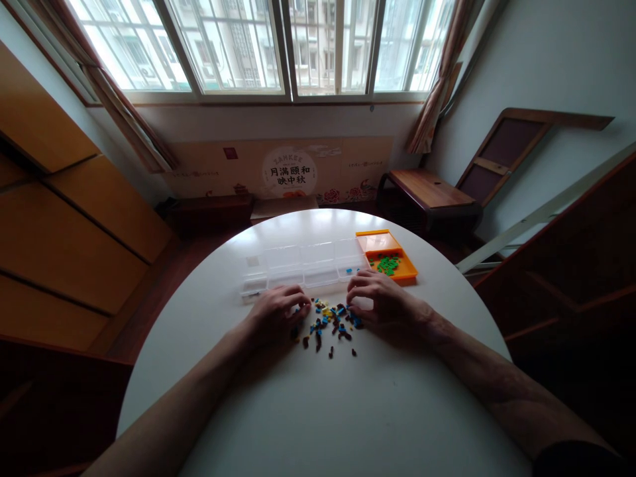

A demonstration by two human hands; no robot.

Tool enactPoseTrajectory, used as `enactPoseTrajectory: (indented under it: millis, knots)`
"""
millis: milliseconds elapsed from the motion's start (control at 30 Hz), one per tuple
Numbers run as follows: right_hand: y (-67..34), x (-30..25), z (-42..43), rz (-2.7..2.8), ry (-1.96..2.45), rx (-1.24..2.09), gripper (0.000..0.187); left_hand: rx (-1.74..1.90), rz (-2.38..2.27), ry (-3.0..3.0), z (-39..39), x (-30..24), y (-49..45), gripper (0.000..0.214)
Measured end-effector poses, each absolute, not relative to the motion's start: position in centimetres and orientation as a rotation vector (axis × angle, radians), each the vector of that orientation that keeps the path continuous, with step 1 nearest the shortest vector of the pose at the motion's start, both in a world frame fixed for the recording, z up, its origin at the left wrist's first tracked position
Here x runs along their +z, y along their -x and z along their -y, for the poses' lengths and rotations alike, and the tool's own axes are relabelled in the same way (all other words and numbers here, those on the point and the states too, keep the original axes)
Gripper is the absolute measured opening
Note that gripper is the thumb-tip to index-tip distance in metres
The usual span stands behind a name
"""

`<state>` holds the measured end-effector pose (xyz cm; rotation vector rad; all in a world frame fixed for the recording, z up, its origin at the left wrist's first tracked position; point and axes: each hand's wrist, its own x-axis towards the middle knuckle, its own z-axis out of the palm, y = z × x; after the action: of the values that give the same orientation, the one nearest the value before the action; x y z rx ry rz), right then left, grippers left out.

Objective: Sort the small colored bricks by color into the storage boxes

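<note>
- So the main thing here is a loose pile of tiny plastic building bricks (336, 322), mostly brown and blue with some yellow, scattered around the center of the frame on a round white table (338, 417).
- Left hand (279, 310) is just left of center, fingers loosely curled, tips down at the pile's left edge. Can't tell if it's got a piece pinched.
- Right hand (380, 299) is right of center, half open, with a visible gap between thumb and fingers, tips at the pile's right edge. Can't tell if it's holding a brick either.
- Above the pile there's a clear compartment box (318, 255), with a few blue pieces (352, 270) in its right-hand end.
- Just beside that, right of center, is an orange tray (410, 270) with green pieces (388, 265) in its lower compartment.
- Background: barred window (328, 46) across the top, orange-brown cabinet (59, 252) at left, printed panel (289, 171) with Chinese characters at upper center.
</note>
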<state>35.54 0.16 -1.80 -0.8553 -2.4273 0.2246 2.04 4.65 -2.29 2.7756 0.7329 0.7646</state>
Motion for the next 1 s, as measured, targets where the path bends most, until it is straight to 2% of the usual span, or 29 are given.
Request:
enactPoseTrajectory:
  millis: [367, 567, 700, 1000]
  knots:
    - [-35.9, -2.3, -0.8, 2.317, 0.872, 0.185, 0.009, 0.767, -0.724, -2.788, -4.8, -2.6, -2.0, 0.023]
    - [-36.9, -4.1, -2.3, 1.922, 1.185, -0.106, 0.011, 0.768, -0.728, -2.793, -4.8, -2.6, -2.1, 0.022]
    - [-36.9, -4.5, -2.6, 1.822, 1.336, -0.148, 0.011, 0.775, -0.723, -2.800, -4.7, -2.5, -2.1, 0.020]
    - [-35.2, -2.5, -0.5, 2.264, 0.845, 0.138, 0.006, 0.763, -0.692, -2.780, -4.5, -2.0, -2.1, 0.018]
